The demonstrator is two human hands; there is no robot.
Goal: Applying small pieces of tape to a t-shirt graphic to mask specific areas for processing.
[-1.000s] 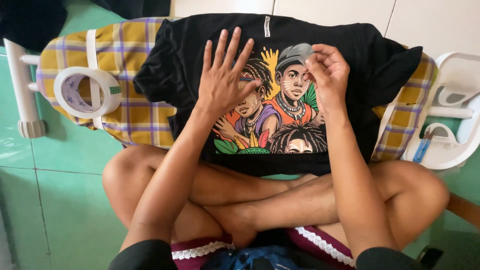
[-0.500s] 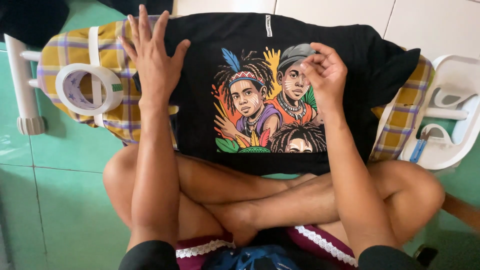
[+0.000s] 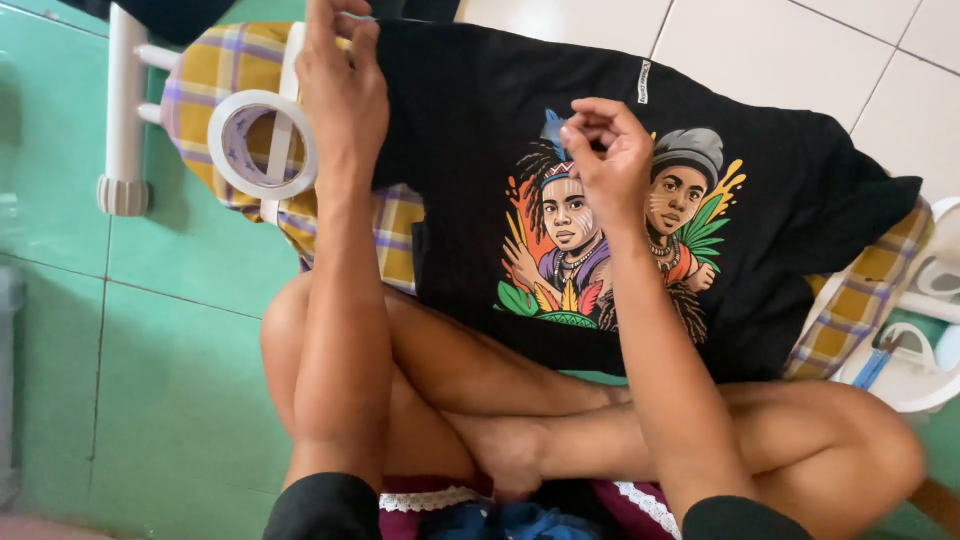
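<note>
Since a moment ago the left hand (image 3: 340,85) has been travelling off the printed picture toward the far left side of the black T-shirt (image 3: 470,150); it is now lying flat with fingers stretched out on the shirt's left sleeve, gripping nothing, right beside the roll of tape (image 3: 262,145). The right hand (image 3: 610,155) is staying where it was, over the colourful print (image 3: 610,240) of two figures, its fingertips pinched together on the cloth, though whether anything small is caught between them is not clear.

Going from the left, green floor tiles (image 3: 130,380) are spreading under a white post (image 3: 125,110) of the frame. Next, the white tape roll is resting on the yellow and purple checked cover of the ironing board (image 3: 215,75). The T-shirt is lying spread across that board, front up, in front of the person's crossed bare legs (image 3: 480,400). Beyond it, white tiles (image 3: 780,50) are showing at the top right. The checked cover is peeking out again at the right edge under the shirt.

At the far right a white plastic holder (image 3: 915,375) is standing beside the board, with a blue-handled item (image 3: 880,362) lying in it; what that item is cannot be told.
</note>
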